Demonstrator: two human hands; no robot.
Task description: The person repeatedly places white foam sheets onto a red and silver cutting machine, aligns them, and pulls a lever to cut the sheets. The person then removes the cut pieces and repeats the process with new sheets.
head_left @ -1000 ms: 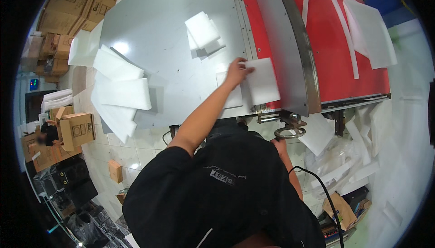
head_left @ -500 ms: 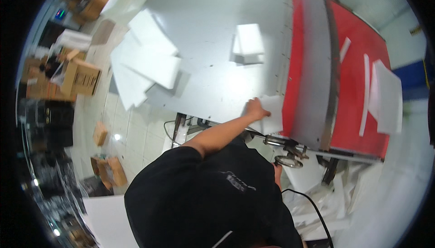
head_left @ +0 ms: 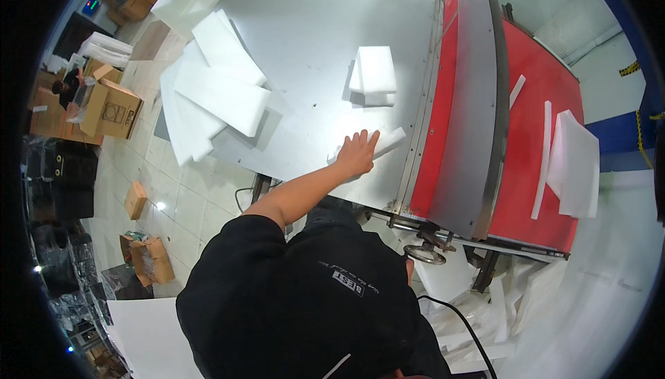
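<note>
Left to right. Overlapping long white foam sheets (head_left: 218,91) hang over the left edge of the grey metal table (head_left: 312,25); cardboard boxes (head_left: 111,109) stand on the floor beyond that edge. Mid-table, toward the right edge, sits a small stack of cut foam blocks (head_left: 376,74), well apart from the hand.

Left hand (head_left: 358,155) lies flat near the table's front right corner, fingers together and extended, palm down on a small foam piece (head_left: 386,140) that pokes out past the fingertips toward the red machine bed (head_left: 537,122). Pressing, not clamped.

Right hand: not visible, hidden below the torso.

Step, as I read it: positioning or sliding that piece on the table beside the machine's grey guide (head_left: 467,102). Next move likely needs steady flat pressure and square alignment with the guide edge; light foam skews easily.

Far right: more foam slabs (head_left: 573,164) and strips on the red bed.
</note>
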